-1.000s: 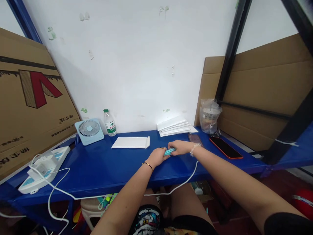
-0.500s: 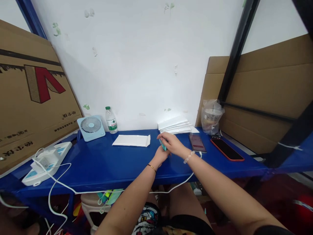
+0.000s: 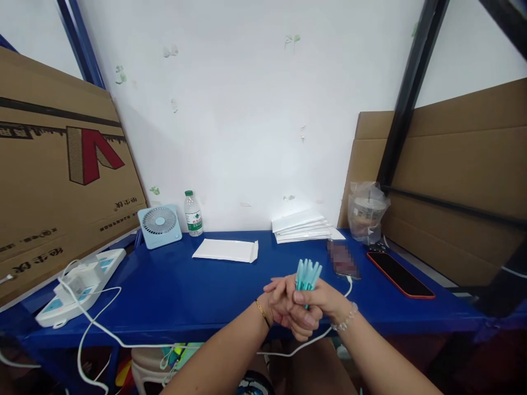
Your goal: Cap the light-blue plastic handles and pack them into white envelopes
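- Several slim, light-blue, pen-like sticks (image 3: 308, 273), apparently plastic, stand as one bundle above the clasped hands, over the near edge of the table.
- Long axes run roughly upright from the grip; upper ends fan slightly apart, lower parts are mostly hidden.
- Right hand (image 3: 326, 299) is the nearer one: its fingers are clamped on the bundle.
- Left hand (image 3: 284, 310) presses against it from the left; the fingers overlap, so whether its own grip is closed cannot be told.
- Flat, smooth, blue-painted table (image 3: 177, 293) lies beneath.
- Beyond the hands, far left: white, flat, rectangular packet (image 3: 223, 250), right end flared.
- Far right of it: loosely fanned stack of thin white packets (image 3: 300, 227).
- Right of the hands: dark, glossy, slab-shaped phone (image 3: 342, 259), white cable (image 3: 349, 285) attached.
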Motion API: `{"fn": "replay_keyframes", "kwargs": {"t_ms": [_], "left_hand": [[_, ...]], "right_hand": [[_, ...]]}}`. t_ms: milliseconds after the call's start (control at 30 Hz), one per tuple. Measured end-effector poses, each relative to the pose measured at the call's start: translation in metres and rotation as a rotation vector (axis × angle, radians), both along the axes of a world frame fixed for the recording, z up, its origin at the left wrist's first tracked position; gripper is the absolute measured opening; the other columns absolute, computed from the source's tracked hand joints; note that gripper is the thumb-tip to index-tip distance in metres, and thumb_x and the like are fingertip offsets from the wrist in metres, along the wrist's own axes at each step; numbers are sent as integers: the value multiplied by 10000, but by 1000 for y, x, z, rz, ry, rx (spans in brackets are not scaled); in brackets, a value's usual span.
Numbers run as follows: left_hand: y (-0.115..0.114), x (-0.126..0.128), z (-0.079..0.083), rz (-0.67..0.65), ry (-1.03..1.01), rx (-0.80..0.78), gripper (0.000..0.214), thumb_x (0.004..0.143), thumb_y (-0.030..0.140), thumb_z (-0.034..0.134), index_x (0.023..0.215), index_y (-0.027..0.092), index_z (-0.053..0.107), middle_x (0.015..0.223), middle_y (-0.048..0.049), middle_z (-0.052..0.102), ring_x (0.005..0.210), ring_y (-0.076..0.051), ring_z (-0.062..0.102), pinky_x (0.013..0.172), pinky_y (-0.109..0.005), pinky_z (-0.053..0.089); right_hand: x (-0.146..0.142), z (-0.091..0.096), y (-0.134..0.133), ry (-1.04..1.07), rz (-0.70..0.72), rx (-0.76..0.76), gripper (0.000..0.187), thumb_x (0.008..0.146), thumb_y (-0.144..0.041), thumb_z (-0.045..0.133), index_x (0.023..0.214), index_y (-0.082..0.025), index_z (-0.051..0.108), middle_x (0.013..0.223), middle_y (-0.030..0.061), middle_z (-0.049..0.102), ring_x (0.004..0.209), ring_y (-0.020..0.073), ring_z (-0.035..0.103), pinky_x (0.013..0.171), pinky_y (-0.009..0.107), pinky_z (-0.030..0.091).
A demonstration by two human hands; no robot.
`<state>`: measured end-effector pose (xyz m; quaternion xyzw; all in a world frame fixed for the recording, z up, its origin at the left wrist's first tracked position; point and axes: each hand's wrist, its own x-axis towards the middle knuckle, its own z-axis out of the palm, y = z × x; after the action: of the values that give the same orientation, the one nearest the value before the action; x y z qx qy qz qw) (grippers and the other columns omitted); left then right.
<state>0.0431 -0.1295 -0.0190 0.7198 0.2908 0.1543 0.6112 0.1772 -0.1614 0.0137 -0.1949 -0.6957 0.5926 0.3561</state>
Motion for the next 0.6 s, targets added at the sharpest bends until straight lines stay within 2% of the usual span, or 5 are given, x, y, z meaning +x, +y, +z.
{"fn": "replay_keyframes", "kwargs": {"t_ms": [67,133,300,433,600], "left_hand": [[4,-7,9,-161,47,57,146,622,246,711,607,209,570,603,1,531,538,-193,579,508,-343,496],[18,-24,18,-316,133,262,412,511,309,802,877,212,637,855,-18,621,815,-235,618,719,-348,517],[86,-109,26,284,452,793,1055,387,499,809,1306,160,417,1365,-172,393,1263,-330,357,1047,-432,299],[136,-164,26,333,915,711,1307,299,514,808,1421,170,231,1495,-190,139,1361,-416,-10,1064,-561,156],[164,-181,22,212,1024,654,1291,349,559,759,1441,208,167,1500,-146,165,1361,-416,10,1046,-588,158]], "right_hand": [[-1,0,-2,113,-160,-21,340,754,-489,615,617,-185,548,742,61,633,910,246,606,931,434,391],[3,0,4,269,-344,-64,361,792,-526,552,629,-209,491,564,-1,528,698,192,600,831,404,450],[16,-15,31,425,-670,-155,246,791,-441,613,918,-242,545,426,-118,226,365,75,211,446,233,358],[15,-37,44,349,-748,-289,330,735,-484,655,712,-172,551,385,-127,212,340,46,176,365,199,246],[14,-45,50,398,-800,-275,416,760,-504,617,561,-178,452,361,-120,226,314,36,207,353,198,238]]}}
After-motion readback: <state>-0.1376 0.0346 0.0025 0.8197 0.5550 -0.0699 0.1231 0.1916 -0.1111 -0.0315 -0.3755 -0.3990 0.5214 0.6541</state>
